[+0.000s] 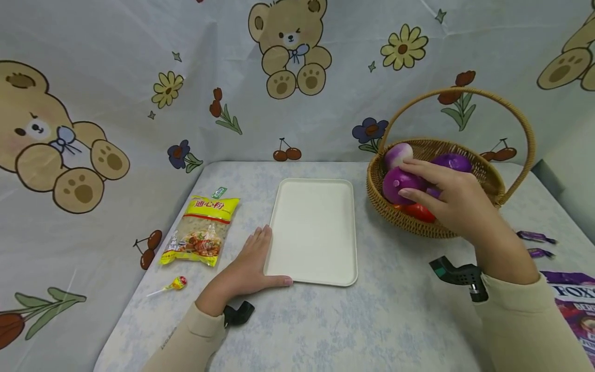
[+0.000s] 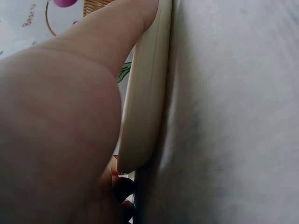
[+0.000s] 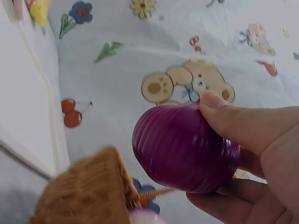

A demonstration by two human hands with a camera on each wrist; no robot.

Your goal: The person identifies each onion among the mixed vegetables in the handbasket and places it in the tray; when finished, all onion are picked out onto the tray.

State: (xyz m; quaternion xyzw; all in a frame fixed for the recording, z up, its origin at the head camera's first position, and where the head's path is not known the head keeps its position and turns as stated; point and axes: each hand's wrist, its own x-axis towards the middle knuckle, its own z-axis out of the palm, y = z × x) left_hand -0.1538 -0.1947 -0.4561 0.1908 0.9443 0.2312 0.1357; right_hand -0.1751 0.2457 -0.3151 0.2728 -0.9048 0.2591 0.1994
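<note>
My right hand (image 1: pixel 457 201) pinches a purple onion (image 3: pixel 182 147) between thumb and fingers, at the left side of a wicker basket (image 1: pixel 378 199). In the right wrist view the onion's ridged skin shows clearly, lifted beside the basket's wall (image 3: pixel 88 186). Behind it in the basket sits a white and purple round vegetable (image 1: pixel 398 153). A glossy purple thing (image 1: pixel 453 163) and a red one (image 1: pixel 420 212) lie there too, partly hidden by my hand. My left hand (image 1: pixel 248 266) rests at the near left corner of a white tray (image 1: pixel 316 232), fingers straight along its side, thumb by its near edge.
Left of the tray lie a yellow pasta bag (image 1: pixel 200 230), a small green packet (image 1: pixel 219 192) and a lollipop (image 1: pixel 178 283). Small purple-wrapped candies (image 1: pixel 536 236) and a purple printed bag (image 1: pixel 574 305) lie at the right. The basket's tall handle (image 1: pixel 525 124) arches above it.
</note>
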